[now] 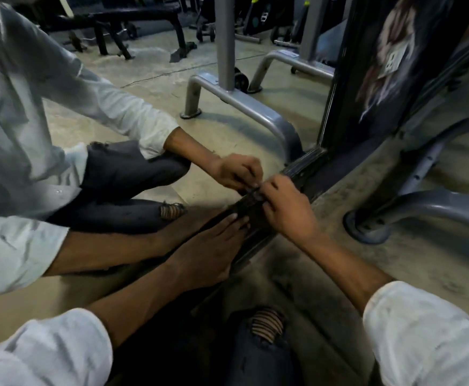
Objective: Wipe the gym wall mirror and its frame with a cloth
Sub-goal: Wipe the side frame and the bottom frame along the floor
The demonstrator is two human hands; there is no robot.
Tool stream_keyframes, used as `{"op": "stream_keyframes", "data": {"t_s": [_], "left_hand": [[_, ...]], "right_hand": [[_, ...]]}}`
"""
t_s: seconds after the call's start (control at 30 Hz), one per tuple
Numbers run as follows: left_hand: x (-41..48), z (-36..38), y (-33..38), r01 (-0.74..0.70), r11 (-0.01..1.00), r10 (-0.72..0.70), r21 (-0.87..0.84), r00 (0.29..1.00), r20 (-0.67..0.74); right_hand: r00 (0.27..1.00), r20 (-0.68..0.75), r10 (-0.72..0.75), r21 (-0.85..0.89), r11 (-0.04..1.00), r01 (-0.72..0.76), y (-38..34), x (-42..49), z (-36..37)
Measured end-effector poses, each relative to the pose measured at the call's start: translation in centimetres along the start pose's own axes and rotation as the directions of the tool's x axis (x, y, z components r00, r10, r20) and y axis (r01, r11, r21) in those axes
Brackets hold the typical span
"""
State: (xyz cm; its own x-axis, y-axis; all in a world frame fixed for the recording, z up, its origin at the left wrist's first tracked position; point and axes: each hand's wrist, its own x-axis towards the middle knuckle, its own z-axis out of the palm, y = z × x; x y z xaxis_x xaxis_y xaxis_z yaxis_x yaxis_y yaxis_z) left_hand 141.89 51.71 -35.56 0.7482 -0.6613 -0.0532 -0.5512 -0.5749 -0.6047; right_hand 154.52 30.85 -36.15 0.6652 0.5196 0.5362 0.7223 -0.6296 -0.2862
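- My knee (264, 327) in ripped dark jeans is nearest, low in the middle.
- My left hand (208, 254) lies flat, fingers straight, pressing on the mirror's dark bottom frame (300, 167).
- My right hand (286, 210) is just beyond it, fingers curled tight at the same rail. I cannot tell whether they pinch a cloth.
- The mirror (144, 84) stands at floor level to my left and shows my reflection.
- A grey machine leg (436, 204) rests on the floor to the right.
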Motion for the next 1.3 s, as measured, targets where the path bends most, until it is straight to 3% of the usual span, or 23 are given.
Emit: {"op": "stream_keyframes", "data": {"t_s": [0.07,0.1,0.17,0.27,0.3,0.37,0.43,0.47,0.53,0.67,0.73,0.9,1.0,1.13,1.23,1.3], "left_hand": [[0.0,0.2,0.1,0.018,1.000,-0.018,-0.001,1.000,-0.013],[0.0,0.2,0.1,0.025,1.000,-0.025,0.003,1.000,-0.015],[0.0,0.4,0.2,0.026,1.000,-0.026,0.013,0.999,-0.018],[0.0,1.0,0.4,0.030,0.999,-0.029,0.028,0.999,-0.015],[-0.1,1.0,0.4,0.031,0.999,-0.031,0.024,0.999,-0.017],[-0.2,0.8,0.4,0.040,0.999,-0.040,0.010,0.999,-0.017],[-0.2,0.8,0.4,0.062,0.997,-0.061,0.050,0.998,-0.024],[-0.2,0.8,0.4,0.058,0.996,-0.057,0.060,0.998,-0.020],[-0.2,0.8,0.5,0.055,0.996,-0.056,0.076,0.998,0.000],[-0.2,0.4,0.3,0.070,0.994,-0.071,0.087,0.997,0.005],[-0.3,1.0,0.4,0.094,0.992,-0.093,0.083,0.996,-0.017],[-0.6,1.0,0.4,0.113,0.992,-0.111,0.060,0.993,-0.033],[-0.1,0.6,0.3,0.108,0.993,-0.107,0.037,0.994,-0.026],[4.0,0.1,-0.8,0.068,0.997,-0.066,0.044,0.997,-0.041],[8.4,0.2,-1.6,0.071,0.996,-0.066,0.054,0.994,-0.081],[9.8,0.5,-1.7,0.069,0.994,-0.062,0.086,0.995,-0.074]], "right_hand": [[0.961,-0.117,0.249,0.058,0.968,-0.244,1.1,0.7,-0.3],[0.949,-0.139,0.283,0.071,0.959,-0.276,0.8,0.6,-0.1],[0.977,-0.109,0.185,0.098,0.980,-0.175,-0.9,-0.4,0.4],[0.997,0.013,-0.080,0.132,0.988,0.077,-2.5,-2.0,0.6],[0.995,0.022,-0.096,0.114,0.989,0.093,-1.8,-1.9,0.6],[0.994,-0.070,0.088,0.135,0.988,-0.078,0.4,-1.3,0.6],[0.924,-0.201,0.324,0.217,0.935,-0.281,2.8,-0.8,0.6],[0.902,-0.227,0.368,0.243,0.918,-0.313,3.1,-0.9,0.8],[0.912,-0.240,0.333,0.286,0.922,-0.262,1.7,-1.7,2.1],[0.991,-0.127,0.042,0.289,0.957,-0.003,-1.6,-4.2,4.8],[0.992,-0.128,-0.005,0.279,0.959,0.041,-0.3,-3.8,4.8],[0.882,-0.317,0.349,0.416,0.887,-0.201,2.9,-2.2,4.3],[0.902,-0.282,0.328,0.381,0.901,-0.209,2.4,-2.4,4.7],[0.941,-0.278,0.191,0.356,0.931,-0.084,4.8,-1.7,3.4],[0.849,-0.378,0.369,0.403,0.891,-0.208,8.9,0.1,2.2],[0.827,-0.376,0.417,0.394,0.880,-0.264,10.6,0.7,2.0]]}}
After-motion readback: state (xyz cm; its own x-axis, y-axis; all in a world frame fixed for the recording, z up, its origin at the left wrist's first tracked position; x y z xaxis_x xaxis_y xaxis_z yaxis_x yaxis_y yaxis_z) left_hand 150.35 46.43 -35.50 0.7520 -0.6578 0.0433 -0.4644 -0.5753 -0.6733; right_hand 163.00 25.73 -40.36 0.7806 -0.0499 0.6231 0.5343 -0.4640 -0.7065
